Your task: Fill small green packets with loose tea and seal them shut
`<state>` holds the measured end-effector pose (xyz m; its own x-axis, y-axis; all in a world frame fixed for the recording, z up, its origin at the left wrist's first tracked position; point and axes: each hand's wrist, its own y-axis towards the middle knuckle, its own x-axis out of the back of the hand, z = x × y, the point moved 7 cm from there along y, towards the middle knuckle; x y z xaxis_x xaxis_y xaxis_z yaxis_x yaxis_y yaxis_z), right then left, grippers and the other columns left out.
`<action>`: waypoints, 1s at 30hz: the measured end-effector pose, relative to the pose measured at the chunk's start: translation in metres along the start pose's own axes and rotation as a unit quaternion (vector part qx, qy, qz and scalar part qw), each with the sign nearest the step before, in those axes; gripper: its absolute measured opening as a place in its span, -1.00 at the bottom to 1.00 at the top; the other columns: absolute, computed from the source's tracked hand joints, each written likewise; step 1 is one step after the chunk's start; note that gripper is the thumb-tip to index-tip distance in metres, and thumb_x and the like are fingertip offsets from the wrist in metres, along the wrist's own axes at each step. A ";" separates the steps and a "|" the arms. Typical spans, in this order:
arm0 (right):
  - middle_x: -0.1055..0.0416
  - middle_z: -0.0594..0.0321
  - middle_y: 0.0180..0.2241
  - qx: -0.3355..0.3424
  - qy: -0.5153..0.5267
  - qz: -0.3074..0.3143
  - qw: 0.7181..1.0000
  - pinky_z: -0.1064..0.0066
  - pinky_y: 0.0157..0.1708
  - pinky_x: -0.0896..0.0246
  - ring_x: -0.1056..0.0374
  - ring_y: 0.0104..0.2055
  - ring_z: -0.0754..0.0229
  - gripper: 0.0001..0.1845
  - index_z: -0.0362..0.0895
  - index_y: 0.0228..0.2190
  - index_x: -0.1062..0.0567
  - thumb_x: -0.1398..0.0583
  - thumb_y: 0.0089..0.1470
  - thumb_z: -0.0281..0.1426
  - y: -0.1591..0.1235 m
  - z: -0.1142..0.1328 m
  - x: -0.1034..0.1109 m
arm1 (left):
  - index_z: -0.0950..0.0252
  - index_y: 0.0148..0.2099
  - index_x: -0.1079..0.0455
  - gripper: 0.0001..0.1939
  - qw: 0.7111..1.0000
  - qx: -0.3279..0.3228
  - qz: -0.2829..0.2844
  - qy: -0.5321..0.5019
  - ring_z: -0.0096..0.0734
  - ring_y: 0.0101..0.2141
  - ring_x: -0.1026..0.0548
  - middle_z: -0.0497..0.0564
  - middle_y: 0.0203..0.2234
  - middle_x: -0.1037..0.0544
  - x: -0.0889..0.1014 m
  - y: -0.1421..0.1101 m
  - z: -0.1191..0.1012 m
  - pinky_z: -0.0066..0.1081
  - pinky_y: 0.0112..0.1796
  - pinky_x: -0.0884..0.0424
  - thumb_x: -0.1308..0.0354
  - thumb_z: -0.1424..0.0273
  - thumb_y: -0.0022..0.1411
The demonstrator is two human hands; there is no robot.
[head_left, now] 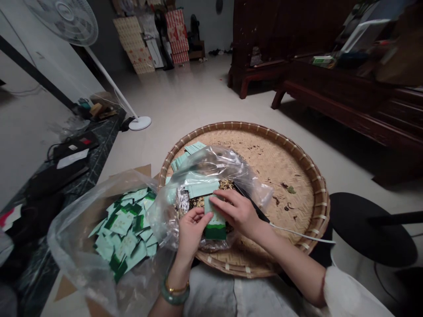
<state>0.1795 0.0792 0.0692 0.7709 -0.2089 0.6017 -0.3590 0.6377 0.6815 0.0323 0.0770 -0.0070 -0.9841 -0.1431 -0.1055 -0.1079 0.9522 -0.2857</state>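
Note:
My left hand (191, 231) pinches the left edge of a pale and dark green paper packet (216, 231). From the right, my right hand (239, 213) has its fingers on the packet's upper part. Under and behind it is an open clear plastic bag (218, 158) with loose dried tea-like bits (227, 184) inside. A stack of pale green packets (203, 188) lies just beyond my fingers. A dark bar-shaped object with a white cord (297, 234) is partly hidden behind my right hand. All this rests on a round woven bamboo tray (307, 185).
Left of the tray, a clear plastic bag (76, 233) holds many green packets (125, 224). More packets (185, 156) lie at the tray's far left. A white standing fan (140, 123), a round black base (373, 229) and dark wooden furniture (346, 105) stand around.

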 end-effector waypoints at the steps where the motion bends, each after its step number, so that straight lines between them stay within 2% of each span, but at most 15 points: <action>1: -0.42 0.02 -0.11 -0.007 0.008 0.003 1.000 0.25 -0.13 -0.35 -0.35 -0.08 0.10 -0.57 -0.08 0.09 -0.32 -0.10 0.18 -0.49 0.000 -0.001 0.000 | 0.35 -0.43 -0.46 -0.74 1.000 -0.006 -0.003 0.005 -0.50 -0.55 -0.44 -0.07 -0.59 -0.53 0.000 0.000 -0.001 -0.53 -0.47 -0.36 -0.38 0.31 -0.18; 4: -0.43 0.04 -0.15 -0.032 0.019 0.017 0.999 0.25 -0.16 -0.36 -0.35 -0.12 0.11 -0.50 -0.09 0.15 -0.24 -0.12 0.18 -0.46 0.000 -0.005 -0.002 | 0.34 -0.45 -0.46 -0.77 1.000 -0.020 -0.005 0.019 -0.51 -0.56 -0.44 -0.08 -0.61 -0.52 0.000 -0.001 -0.004 -0.54 -0.47 -0.36 -0.37 0.33 -0.17; 7: -0.43 0.06 -0.19 -0.024 0.014 0.007 1.000 0.27 -0.22 -0.36 -0.35 -0.17 0.12 -0.55 -0.06 0.11 -0.31 -0.11 0.18 -0.47 -0.001 -0.004 -0.002 | 0.34 -0.44 -0.46 -0.78 1.000 -0.016 0.001 0.017 -0.51 -0.56 -0.44 -0.08 -0.60 -0.53 -0.001 -0.002 -0.004 -0.54 -0.47 -0.36 -0.37 0.33 -0.15; 14: -0.45 0.10 -0.20 0.003 0.036 -0.020 0.999 0.22 -0.16 -0.33 -0.34 -0.14 0.13 -0.66 -0.06 -0.02 -0.43 -0.11 0.18 -0.50 -0.002 0.000 0.002 | 0.35 -0.41 -0.46 -0.78 1.000 -0.001 0.016 0.001 -0.52 -0.57 -0.44 -0.09 -0.61 -0.53 -0.002 -0.001 0.001 -0.55 -0.49 -0.36 -0.35 0.34 -0.13; 16: -0.44 0.10 -0.21 -0.007 0.038 -0.014 0.999 0.23 -0.16 -0.33 -0.33 -0.14 0.12 -0.74 -0.08 -0.10 -0.47 -0.14 0.16 -0.47 0.000 0.000 0.003 | 0.35 -0.42 -0.46 -0.80 1.000 -0.016 0.017 0.016 -0.52 -0.57 -0.45 -0.08 -0.61 -0.54 -0.002 -0.001 -0.001 -0.56 -0.48 -0.37 -0.34 0.36 -0.12; 19: -0.40 0.08 -0.26 -0.041 -0.016 -0.019 0.999 0.21 -0.20 -0.31 -0.27 -0.13 0.07 -0.89 -0.12 -0.29 -0.53 -0.21 0.10 -0.40 0.003 -0.003 0.007 | 0.34 -0.40 -0.48 -0.82 0.996 -0.060 0.008 0.064 -0.48 -0.53 -0.49 -0.05 -0.57 -0.57 -0.001 -0.001 -0.005 -0.53 -0.45 -0.41 -0.32 0.36 -0.09; 22: -0.37 0.09 -0.35 -0.067 -0.057 -0.026 0.996 0.24 -0.29 -0.28 -0.23 -0.23 0.08 -0.90 -0.13 -0.36 -0.54 -0.19 0.11 -0.43 0.003 -0.007 0.012 | 0.33 -0.34 -0.52 -0.82 0.987 -0.106 -0.006 0.120 -0.41 -0.47 -0.53 -0.01 -0.51 -0.60 0.002 0.000 -0.009 -0.47 -0.37 -0.46 -0.30 0.35 -0.04; 26: -0.42 0.13 -0.40 -0.093 0.017 0.008 0.995 0.29 -0.32 -0.27 -0.24 -0.28 0.12 -0.84 -0.14 -0.31 -0.52 -0.12 0.14 -0.52 0.001 -0.014 0.014 | 0.31 -0.37 -0.54 -0.83 0.976 -0.129 -0.024 0.171 -0.35 -0.46 -0.56 0.00 -0.51 -0.62 0.008 0.003 -0.013 -0.42 -0.38 -0.48 -0.27 0.32 -0.02; 30: -0.42 0.18 -0.47 -0.137 0.077 0.061 0.986 0.31 -0.31 -0.28 -0.28 -0.29 0.13 -0.87 -0.14 -0.45 -0.49 -0.18 0.12 -0.45 -0.001 -0.019 0.010 | 0.29 -0.39 -0.55 -0.85 0.966 -0.158 -0.051 0.198 -0.32 -0.43 -0.57 0.00 -0.49 -0.63 0.013 0.002 -0.022 -0.40 -0.35 -0.49 -0.25 0.32 0.00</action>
<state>0.1977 0.0904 0.0663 0.8089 -0.0169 0.5877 -0.3149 0.8317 0.4573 0.0164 0.0826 0.0122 -0.9361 -0.1852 0.2990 -0.1828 0.9825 0.0363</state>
